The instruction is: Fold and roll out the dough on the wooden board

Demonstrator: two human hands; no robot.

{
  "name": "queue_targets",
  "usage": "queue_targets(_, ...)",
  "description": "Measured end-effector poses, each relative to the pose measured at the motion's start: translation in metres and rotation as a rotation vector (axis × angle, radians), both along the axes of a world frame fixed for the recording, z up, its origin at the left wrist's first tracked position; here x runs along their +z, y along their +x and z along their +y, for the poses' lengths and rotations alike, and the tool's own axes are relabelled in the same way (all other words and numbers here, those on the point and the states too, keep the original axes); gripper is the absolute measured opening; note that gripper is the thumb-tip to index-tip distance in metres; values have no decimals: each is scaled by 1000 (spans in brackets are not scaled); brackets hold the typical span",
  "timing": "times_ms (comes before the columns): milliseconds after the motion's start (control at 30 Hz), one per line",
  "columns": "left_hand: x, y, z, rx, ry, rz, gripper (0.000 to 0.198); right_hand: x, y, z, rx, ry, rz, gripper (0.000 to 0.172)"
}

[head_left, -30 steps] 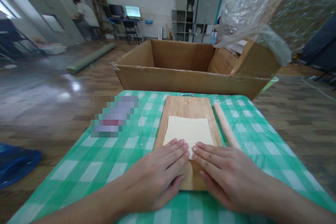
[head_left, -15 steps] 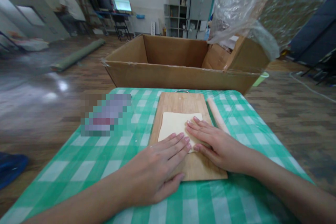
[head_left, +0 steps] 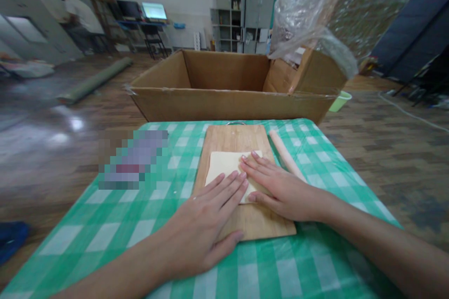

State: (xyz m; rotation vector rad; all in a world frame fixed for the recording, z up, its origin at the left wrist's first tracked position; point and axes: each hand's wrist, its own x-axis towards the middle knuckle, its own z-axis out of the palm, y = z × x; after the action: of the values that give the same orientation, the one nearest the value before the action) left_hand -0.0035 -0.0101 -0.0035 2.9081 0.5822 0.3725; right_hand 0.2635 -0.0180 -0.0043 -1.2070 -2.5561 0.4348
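A pale, flat, roughly square sheet of dough (head_left: pixel 226 163) lies on a wooden cutting board (head_left: pixel 235 138). My left hand (head_left: pixel 208 222) rests flat with its fingertips over the dough's near left part, the thumb stretched out above the board. Flat on the right side of the sheet lies my right hand (head_left: pixel 277 184), fingers extended. Both palms face down, and they cover the near and right parts of the dough. A wooden rolling pin (head_left: pixel 286 154) lies just right of the board, its near end hidden behind my right hand.
A green-and-white checked cloth (head_left: pixel 185 159) covers the table. On its left lies a pixelated, unreadable item (head_left: pixel 136 159). Beyond the far edge stands a big open cardboard box (head_left: pixel 228 105) with plastic wrap (head_left: pixel 298 14). A person (head_left: pixel 82 16) sits at the far left.
The whole view has shifted slightly, so the table and board appear a little further left. Both hands stay flat on the dough, almost unmoved.
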Motion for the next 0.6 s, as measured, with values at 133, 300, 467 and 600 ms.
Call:
queue_targets(133,2,2,0,-18,-16,53,75,3,0,-1,-1,-29,12,72)
queue_targets(300,3,2,1,-8,-40,60,79,15,8,1,22,-90,106,71)
queue_targets(467,7,3,1,-44,-52,56,89,25,23,6,4,-100,150,57)
queue_targets(600,11,3,1,-80,-91,71,94,17,25,8,9,-99,44,66)
